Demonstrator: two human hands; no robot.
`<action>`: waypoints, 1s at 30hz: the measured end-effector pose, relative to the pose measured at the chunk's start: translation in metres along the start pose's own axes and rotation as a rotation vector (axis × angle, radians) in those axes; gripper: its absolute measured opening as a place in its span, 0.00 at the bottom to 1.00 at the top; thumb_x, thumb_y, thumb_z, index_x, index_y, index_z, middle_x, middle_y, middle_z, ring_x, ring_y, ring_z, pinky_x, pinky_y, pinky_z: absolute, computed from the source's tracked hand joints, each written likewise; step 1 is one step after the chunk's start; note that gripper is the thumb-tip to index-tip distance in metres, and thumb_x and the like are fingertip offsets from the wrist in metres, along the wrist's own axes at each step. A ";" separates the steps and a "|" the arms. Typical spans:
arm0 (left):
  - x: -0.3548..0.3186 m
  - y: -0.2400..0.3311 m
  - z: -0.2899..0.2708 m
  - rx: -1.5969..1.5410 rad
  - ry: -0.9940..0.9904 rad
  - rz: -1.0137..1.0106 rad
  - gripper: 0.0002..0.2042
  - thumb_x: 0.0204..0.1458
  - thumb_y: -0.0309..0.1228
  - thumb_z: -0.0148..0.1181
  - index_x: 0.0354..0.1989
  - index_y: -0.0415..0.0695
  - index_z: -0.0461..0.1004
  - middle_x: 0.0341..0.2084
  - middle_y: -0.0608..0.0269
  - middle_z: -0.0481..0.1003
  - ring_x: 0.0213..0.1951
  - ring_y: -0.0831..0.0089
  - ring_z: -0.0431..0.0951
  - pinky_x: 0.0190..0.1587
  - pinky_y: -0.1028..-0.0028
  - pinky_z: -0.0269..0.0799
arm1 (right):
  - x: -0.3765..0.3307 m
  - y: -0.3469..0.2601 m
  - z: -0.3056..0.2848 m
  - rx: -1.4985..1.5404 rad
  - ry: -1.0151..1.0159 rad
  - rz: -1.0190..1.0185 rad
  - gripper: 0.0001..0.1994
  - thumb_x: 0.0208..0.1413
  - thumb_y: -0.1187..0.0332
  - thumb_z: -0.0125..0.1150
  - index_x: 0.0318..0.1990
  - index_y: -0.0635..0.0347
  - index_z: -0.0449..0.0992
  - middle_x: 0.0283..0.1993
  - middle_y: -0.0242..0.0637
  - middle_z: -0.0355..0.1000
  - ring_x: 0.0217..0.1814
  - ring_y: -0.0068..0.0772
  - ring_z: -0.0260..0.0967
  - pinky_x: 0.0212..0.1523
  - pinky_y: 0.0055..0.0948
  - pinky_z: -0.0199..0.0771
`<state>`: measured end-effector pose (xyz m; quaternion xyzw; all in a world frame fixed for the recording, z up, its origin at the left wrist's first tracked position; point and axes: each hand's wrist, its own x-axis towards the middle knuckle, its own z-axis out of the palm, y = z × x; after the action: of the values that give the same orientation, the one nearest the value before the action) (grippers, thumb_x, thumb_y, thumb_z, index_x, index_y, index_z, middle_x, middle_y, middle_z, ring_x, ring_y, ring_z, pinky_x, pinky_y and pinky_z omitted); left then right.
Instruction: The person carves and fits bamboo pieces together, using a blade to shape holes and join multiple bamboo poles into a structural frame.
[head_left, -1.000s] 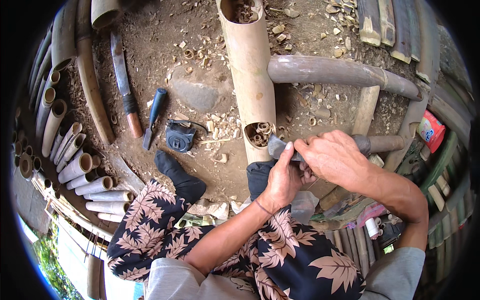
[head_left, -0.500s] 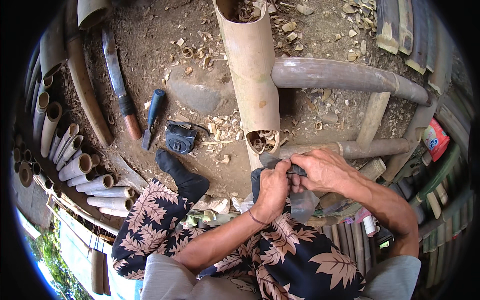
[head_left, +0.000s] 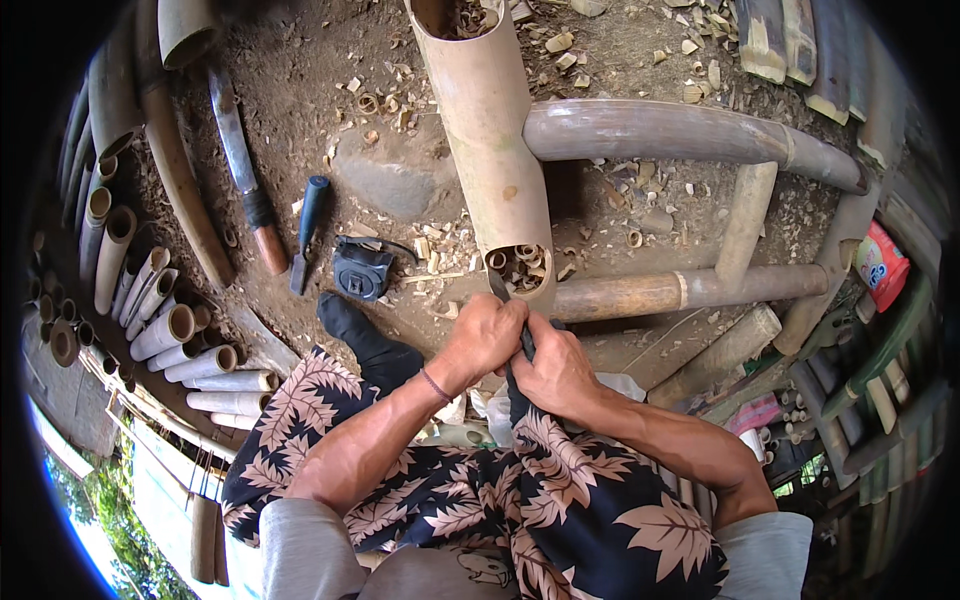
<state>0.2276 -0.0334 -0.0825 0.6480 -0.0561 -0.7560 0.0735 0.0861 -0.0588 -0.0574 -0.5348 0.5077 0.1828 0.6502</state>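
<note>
Bare dirt ground [head_left: 400, 185] strewn with shavings lies under a big bamboo tube [head_left: 490, 140]. Far left of the tube, cut bamboo pieces [head_left: 170, 330] are stacked; nearer it lie a long knife [head_left: 240, 165], a blue-handled chisel [head_left: 308, 225] and a dark pouch [head_left: 362, 270]. At the tube's near open end, the left hand [head_left: 485, 335] and right hand [head_left: 550, 370] each close their grip around a dark tool [head_left: 524, 340], its tip at the tube's curl-filled mouth.

Red-white packet [head_left: 880, 268] — far right
</note>
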 end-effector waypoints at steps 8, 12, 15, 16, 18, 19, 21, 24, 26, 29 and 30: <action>-0.024 0.024 -0.021 0.370 0.006 0.083 0.34 0.59 0.56 0.49 0.33 0.27 0.78 0.20 0.35 0.74 0.30 0.45 0.80 0.38 0.56 0.75 | -0.011 -0.016 -0.012 0.089 0.030 -0.102 0.18 0.57 0.65 0.57 0.48 0.69 0.63 0.30 0.65 0.73 0.35 0.69 0.73 0.36 0.55 0.71; -0.086 -0.002 0.007 0.462 0.029 0.588 0.46 0.48 0.59 0.64 0.62 0.29 0.60 0.41 0.38 0.75 0.42 0.44 0.79 0.44 0.56 0.76 | -0.038 0.009 -0.031 0.612 0.017 -0.253 0.17 0.67 0.61 0.44 0.58 0.61 0.64 0.42 0.50 0.77 0.45 0.39 0.75 0.50 0.37 0.72; -0.101 -0.026 0.015 0.663 0.225 0.727 0.39 0.45 0.44 0.69 0.58 0.28 0.62 0.36 0.44 0.74 0.38 0.49 0.79 0.41 0.56 0.77 | -0.032 -0.007 -0.009 1.324 -0.078 -0.139 0.11 0.66 0.62 0.39 0.49 0.55 0.65 0.60 0.59 0.68 0.62 0.41 0.65 0.68 0.44 0.55; -0.105 -0.027 0.011 0.709 0.263 0.701 0.36 0.44 0.40 0.70 0.56 0.28 0.63 0.34 0.46 0.74 0.37 0.51 0.80 0.40 0.56 0.77 | -0.029 -0.008 -0.001 1.355 -0.145 -0.103 0.11 0.65 0.63 0.39 0.49 0.54 0.66 0.63 0.60 0.65 0.63 0.42 0.64 0.68 0.44 0.53; -0.121 -0.005 -0.026 0.901 0.142 0.559 0.28 0.43 0.35 0.66 0.50 0.31 0.66 0.30 0.50 0.73 0.34 0.54 0.80 0.36 0.58 0.78 | -0.022 -0.006 0.006 1.342 -0.296 -0.102 0.13 0.66 0.64 0.41 0.52 0.56 0.67 0.68 0.58 0.59 0.67 0.43 0.61 0.71 0.46 0.50; -0.129 0.011 -0.048 0.991 0.078 0.487 0.24 0.42 0.32 0.65 0.48 0.33 0.68 0.29 0.52 0.72 0.32 0.56 0.79 0.34 0.58 0.78 | -0.017 0.002 0.013 1.452 -0.439 -0.065 0.16 0.68 0.62 0.42 0.58 0.58 0.65 0.68 0.56 0.59 0.68 0.44 0.60 0.70 0.46 0.54; -0.134 0.045 -0.080 1.176 0.013 0.395 0.16 0.42 0.32 0.64 0.38 0.38 0.71 0.27 0.53 0.75 0.29 0.57 0.81 0.32 0.60 0.78 | -0.010 -0.009 0.013 1.614 -0.615 0.080 0.17 0.69 0.67 0.43 0.62 0.61 0.63 0.65 0.54 0.65 0.66 0.45 0.64 0.67 0.44 0.61; -0.090 0.072 -0.112 1.200 -0.169 0.326 0.12 0.39 0.35 0.66 0.30 0.43 0.76 0.20 0.51 0.77 0.28 0.55 0.81 0.35 0.58 0.77 | -0.002 -0.007 0.017 1.739 -0.699 0.151 0.19 0.70 0.64 0.43 0.64 0.63 0.62 0.59 0.45 0.70 0.52 0.40 0.74 0.56 0.38 0.72; -0.075 0.069 -0.126 1.102 -0.217 0.359 0.13 0.38 0.35 0.67 0.31 0.42 0.77 0.20 0.50 0.77 0.28 0.53 0.81 0.35 0.58 0.76 | 0.003 -0.023 0.007 1.714 -0.594 0.340 0.22 0.69 0.66 0.45 0.67 0.63 0.58 0.35 0.43 0.77 0.37 0.39 0.77 0.47 0.36 0.74; -0.060 0.034 -0.129 0.908 -0.229 0.359 0.15 0.37 0.34 0.66 0.35 0.42 0.79 0.22 0.47 0.78 0.28 0.51 0.80 0.35 0.58 0.76 | 0.005 -0.027 0.008 1.517 -0.437 0.425 0.21 0.68 0.64 0.46 0.65 0.66 0.63 0.28 0.40 0.75 0.30 0.34 0.74 0.42 0.32 0.74; -0.058 0.017 -0.124 0.837 -0.209 0.358 0.16 0.37 0.34 0.66 0.36 0.42 0.78 0.22 0.47 0.78 0.28 0.50 0.80 0.36 0.57 0.76 | 0.005 -0.028 0.012 1.447 -0.358 0.424 0.20 0.67 0.65 0.50 0.61 0.69 0.67 0.23 0.36 0.72 0.25 0.29 0.71 0.35 0.29 0.72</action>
<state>0.3597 -0.0381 -0.0424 0.5222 -0.4744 -0.7051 -0.0711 0.1154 -0.0595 -0.0485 0.1694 0.4793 0.0099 0.8611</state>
